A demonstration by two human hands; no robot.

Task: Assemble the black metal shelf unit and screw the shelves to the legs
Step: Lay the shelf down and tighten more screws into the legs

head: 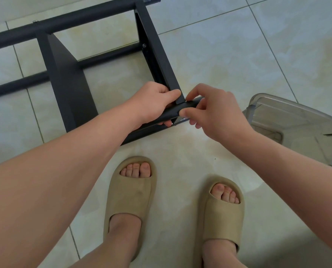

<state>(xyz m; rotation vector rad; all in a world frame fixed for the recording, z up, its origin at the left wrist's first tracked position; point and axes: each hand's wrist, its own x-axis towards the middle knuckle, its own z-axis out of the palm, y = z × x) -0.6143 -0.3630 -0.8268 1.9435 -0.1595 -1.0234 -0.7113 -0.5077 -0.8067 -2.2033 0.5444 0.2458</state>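
Tiled floor (209, 45) (pale, glossy) | left hand (153, 102), right hand (213, 111) grip leg (174, 112)

Matt black metal shelf frame (64, 84), glossy pale floor tiles (219, 45), translucent grey plastic stool (296, 122), seemingly foam matt slippers (130, 198).

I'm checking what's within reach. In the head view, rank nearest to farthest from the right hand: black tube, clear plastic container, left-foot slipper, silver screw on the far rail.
1. black tube, pinched by the right hand.
2. clear plastic container, just to its right.
3. left-foot slipper, below and left.
4. silver screw, far upper left.
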